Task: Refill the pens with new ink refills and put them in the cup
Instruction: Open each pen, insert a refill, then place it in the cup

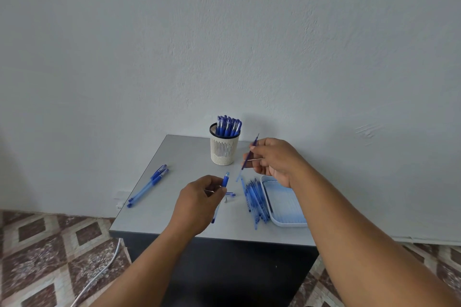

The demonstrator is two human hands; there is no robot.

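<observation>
left hand (199, 197): I see it gripping pen barrel (225, 179), long axis steeply upright, open end up.
right hand (272, 161): pinching refill (250, 156), tilted, lower tip toward barrel.
cup (224, 148): behind, pens upright.
spare refills (255, 200): beside tray (287, 207).

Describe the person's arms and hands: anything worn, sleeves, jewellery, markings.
Both forearms are bare as far as the frame shows, with no sleeves in view. The left hand and right hand wear no gloves; no watch, bracelet or ring is visible. No markings show.
</observation>
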